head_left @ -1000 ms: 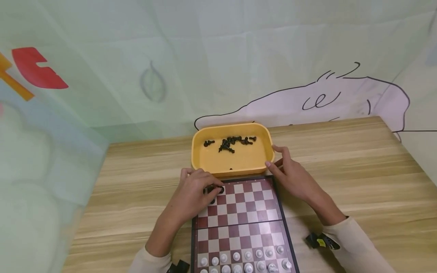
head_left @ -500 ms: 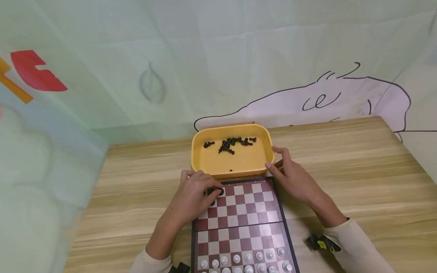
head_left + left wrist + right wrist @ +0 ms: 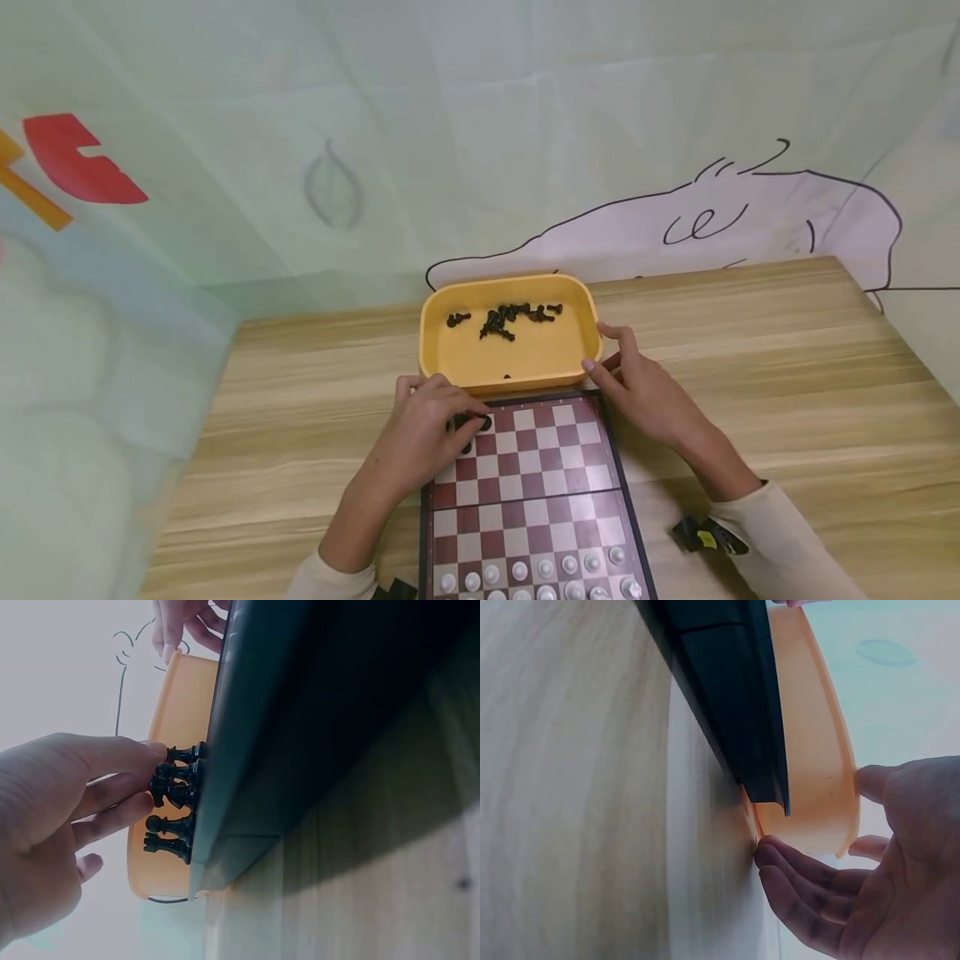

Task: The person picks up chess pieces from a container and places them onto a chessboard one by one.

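My left hand [image 3: 423,429] is at the far left corner of the chessboard [image 3: 558,458]. Its thumb and fingertips pinch a black chess piece [image 3: 486,422] standing there. The left wrist view shows several upright black pieces beside those fingers, among them a rook [image 3: 166,846] and a pawn [image 3: 172,825]; which piece is pinched is partly hidden. My right hand [image 3: 641,387] holds the near right corner of the yellow bin [image 3: 517,385], thumb on its rim and other fingers along its side. Several black chess pieces [image 3: 498,321] lie loosely in the bin.
White chess pieces [image 3: 545,568] stand in rows at the board's near end, partly cut off below. The bin touches or nearly touches the board's far edge. A printed cloth [image 3: 480,150] hangs behind the wooden table [image 3: 750,350]. Black wrist gear [image 3: 708,533] sits at the right sleeve.
Both hands keep their places and the pieces stay put. The whole view has shifted slightly, with the board and bin a little lower in the picture.
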`<state>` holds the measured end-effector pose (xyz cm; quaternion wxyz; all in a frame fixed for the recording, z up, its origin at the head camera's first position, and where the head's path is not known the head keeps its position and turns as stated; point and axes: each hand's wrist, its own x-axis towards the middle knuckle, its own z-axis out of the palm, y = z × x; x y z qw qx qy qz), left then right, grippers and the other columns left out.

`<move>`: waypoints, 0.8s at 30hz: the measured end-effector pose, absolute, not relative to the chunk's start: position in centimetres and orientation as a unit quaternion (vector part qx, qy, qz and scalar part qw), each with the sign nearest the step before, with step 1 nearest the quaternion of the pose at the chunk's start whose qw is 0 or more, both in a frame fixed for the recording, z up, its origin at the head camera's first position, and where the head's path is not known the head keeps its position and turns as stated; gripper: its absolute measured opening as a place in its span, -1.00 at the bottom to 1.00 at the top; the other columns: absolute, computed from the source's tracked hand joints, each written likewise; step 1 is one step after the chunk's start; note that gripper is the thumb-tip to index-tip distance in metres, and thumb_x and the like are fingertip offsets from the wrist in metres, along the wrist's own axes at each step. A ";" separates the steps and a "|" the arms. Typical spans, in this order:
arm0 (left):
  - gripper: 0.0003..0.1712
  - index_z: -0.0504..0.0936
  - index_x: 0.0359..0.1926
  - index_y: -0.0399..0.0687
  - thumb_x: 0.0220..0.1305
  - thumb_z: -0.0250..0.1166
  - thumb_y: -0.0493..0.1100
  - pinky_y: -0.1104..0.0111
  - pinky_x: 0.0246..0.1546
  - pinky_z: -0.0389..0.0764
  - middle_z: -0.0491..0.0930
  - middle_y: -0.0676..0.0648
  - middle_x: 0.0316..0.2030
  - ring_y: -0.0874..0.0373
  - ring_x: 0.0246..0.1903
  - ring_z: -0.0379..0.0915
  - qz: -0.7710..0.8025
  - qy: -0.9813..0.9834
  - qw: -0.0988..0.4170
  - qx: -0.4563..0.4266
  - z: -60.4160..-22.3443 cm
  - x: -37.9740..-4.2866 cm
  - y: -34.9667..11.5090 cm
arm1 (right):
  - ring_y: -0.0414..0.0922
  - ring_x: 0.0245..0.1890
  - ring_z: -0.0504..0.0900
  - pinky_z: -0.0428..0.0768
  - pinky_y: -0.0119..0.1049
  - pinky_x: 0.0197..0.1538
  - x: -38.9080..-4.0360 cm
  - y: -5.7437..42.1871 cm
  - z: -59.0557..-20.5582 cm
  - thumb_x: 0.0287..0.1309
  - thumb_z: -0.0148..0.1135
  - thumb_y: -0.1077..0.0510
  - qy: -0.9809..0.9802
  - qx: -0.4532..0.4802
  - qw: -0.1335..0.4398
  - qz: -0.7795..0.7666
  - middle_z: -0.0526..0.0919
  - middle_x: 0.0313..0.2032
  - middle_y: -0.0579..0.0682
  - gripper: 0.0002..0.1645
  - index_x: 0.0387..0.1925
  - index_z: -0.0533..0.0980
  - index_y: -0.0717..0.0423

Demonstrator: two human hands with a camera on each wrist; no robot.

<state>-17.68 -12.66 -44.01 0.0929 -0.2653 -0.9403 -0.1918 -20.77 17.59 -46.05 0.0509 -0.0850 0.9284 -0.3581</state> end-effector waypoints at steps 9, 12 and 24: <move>-0.83 0.75 -0.25 0.21 0.07 0.48 -0.07 0.23 -0.01 0.15 0.69 0.24 -0.32 0.34 -0.24 0.41 -0.189 -0.942 0.082 -0.265 -43.8 -17.5 -12.8 | 0.05 -0.07 0.65 0.60 0.00 -0.05 -20.7 17.6 -46.2 0.33 -0.16 -0.40 0.928 -0.083 0.054 -0.359 0.64 -0.03 0.16 -0.16 0.44 -0.06 -0.12; -0.82 0.75 -0.25 0.22 0.07 0.48 -0.07 0.23 -0.02 0.15 0.69 0.24 -0.30 0.34 -0.23 0.41 -0.187 -0.943 0.084 -0.264 -43.8 -17.4 -12.9 | 0.05 -0.08 0.65 0.60 0.00 -0.06 -20.7 17.5 -46.2 0.33 -0.15 -0.39 0.928 -0.082 0.055 -0.360 0.64 -0.03 0.17 -0.17 0.45 -0.06 -0.12; -0.81 0.75 -0.25 0.22 0.05 0.49 -0.09 0.22 -0.08 0.11 0.67 0.24 -0.30 0.32 -0.24 0.40 -0.191 -0.939 0.100 -0.268 -43.3 -17.5 -13.2 | 0.05 -0.08 0.65 0.60 0.01 -0.06 -20.7 17.5 -46.3 0.33 -0.16 -0.39 0.929 -0.082 0.056 -0.357 0.63 -0.03 0.16 -0.16 0.45 -0.07 -0.12</move>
